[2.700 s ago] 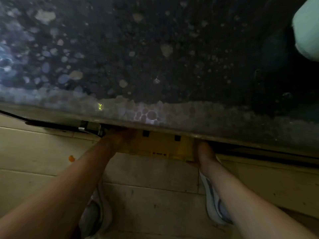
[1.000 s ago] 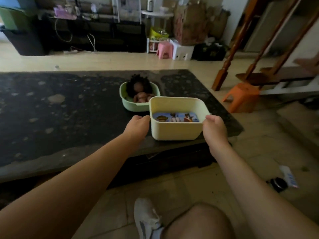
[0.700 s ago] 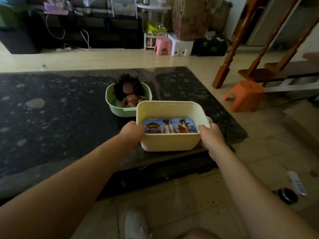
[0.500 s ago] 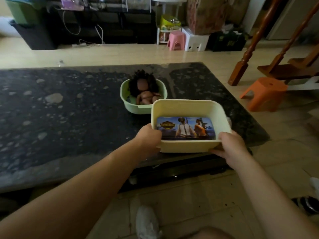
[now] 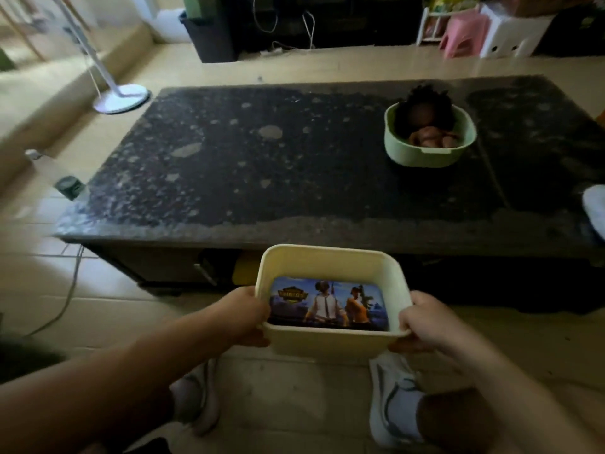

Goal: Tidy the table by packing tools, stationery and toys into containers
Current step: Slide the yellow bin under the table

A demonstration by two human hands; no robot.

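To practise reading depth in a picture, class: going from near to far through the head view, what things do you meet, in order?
Nearest first: white sneakers → cream rectangular plastic tub → dark speckled stone table → pale green round tub holding a dark-haired doll → pink plastic stool.

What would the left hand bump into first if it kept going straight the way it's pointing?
The cream bin itself: the left hand grips its side wall. Pushed on together, they would probably meet the dark table, though depth is unclear.
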